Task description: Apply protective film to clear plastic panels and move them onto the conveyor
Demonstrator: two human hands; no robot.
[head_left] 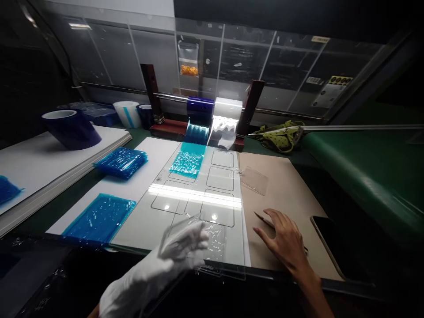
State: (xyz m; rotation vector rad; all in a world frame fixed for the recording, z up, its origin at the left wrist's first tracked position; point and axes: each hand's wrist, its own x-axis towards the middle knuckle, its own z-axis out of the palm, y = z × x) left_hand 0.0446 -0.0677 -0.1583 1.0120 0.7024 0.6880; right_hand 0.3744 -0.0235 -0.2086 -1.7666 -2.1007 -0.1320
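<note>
My left hand (182, 251), in a white glove, is closed around thin clear plates (215, 240) at the front of the bench. Their see-through edges make it hard to tell how many there are. My bare right hand (285, 238) is over the brown board, thumb and forefinger spread. Beneath it runs a slim pointed tool (266, 221), its middle hidden by the fingers. Ahead of that hand, clear rectangular pieces (255, 180) lie on the board. A glossy sheet with rounded rectangle outlines (220, 176) lies between the hands, a turquoise film strip (188, 160) at its back.
A stand at the back carries a blue film roll (199, 108) and a clear film roll (228, 110). Blue film-covered stacks (99, 218) lie at left, near a large dark-blue roll (70, 129). A phone (338, 247) and a green spotted pouch (281, 136) are at right.
</note>
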